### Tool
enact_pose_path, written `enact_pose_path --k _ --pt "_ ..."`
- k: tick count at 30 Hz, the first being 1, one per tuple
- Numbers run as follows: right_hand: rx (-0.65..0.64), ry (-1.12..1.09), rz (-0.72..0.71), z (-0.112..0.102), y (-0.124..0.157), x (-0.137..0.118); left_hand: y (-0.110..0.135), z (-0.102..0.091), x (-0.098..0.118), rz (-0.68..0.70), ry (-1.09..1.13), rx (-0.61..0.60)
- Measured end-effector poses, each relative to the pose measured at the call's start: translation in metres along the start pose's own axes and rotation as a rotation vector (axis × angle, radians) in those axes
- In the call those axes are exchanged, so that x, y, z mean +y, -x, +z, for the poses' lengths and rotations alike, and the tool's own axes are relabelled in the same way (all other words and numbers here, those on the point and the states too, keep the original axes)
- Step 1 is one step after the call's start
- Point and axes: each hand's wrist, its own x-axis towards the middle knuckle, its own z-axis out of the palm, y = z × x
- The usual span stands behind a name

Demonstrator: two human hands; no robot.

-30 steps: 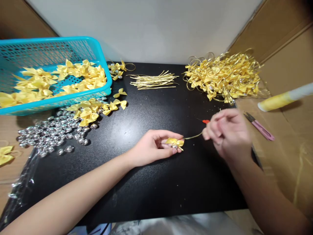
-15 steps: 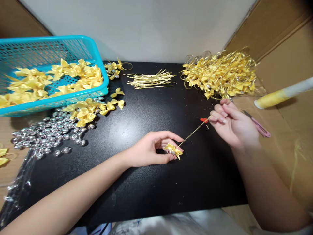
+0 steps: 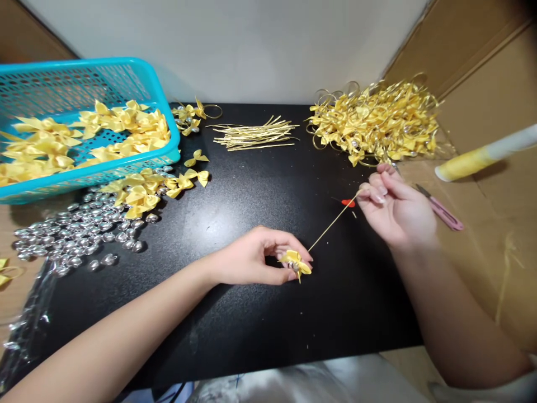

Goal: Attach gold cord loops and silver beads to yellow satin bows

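Left hand: the person's left hand (image 3: pixel 255 258) curls loosely at the middle of the table, thumb and fingers lightly closed on the bow.
Bow: a small yellow satin ribbon bow (image 3: pixel 302 268) with a shiny silver bead at its centre, sitting at the fingertips above the near half of the smooth black table (image 3: pixel 235 196).
Right hand: the right hand (image 3: pixel 394 215), farther off to the right, pinches the far end of the cord.
Cord: a thin gold metallic cord (image 3: pixel 334 220), slanting straight between the two hands; from here I can't tell how it joins the bow, as the left fingers cover its near end.
Good handling: I'd say pull evenly in line with the cord, with the bow pinched firmly enough not to twist, yet without crushing its loops.
Far side: a bundle of straight gold cords (image 3: pixel 254 135) lies left of a heap of looped yellow bows (image 3: pixel 373 126).
Writing: no brand or label I can read, not even on the pink-handled cutter (image 3: pixel 447 217) at right.
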Motion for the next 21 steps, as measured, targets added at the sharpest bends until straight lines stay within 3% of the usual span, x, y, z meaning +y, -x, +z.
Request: enact_pose_path --k 10,15,21 --pt "0.002 0.072 -0.046 0.0089 0.0059 -0.0023 -0.0024 0.003 0.0063 -0.024 -0.029 0.007" --pt "-0.078 0.163 -0.094 0.0072 0.0053 0.0024 -0.0027 0.0025 0.0081 -0.023 -0.177 -0.049" --pt "-0.068 0.149 -0.096 0.0063 0.0038 0.0051 -0.0022 0.0025 0.009 -0.018 -0.228 -0.091"
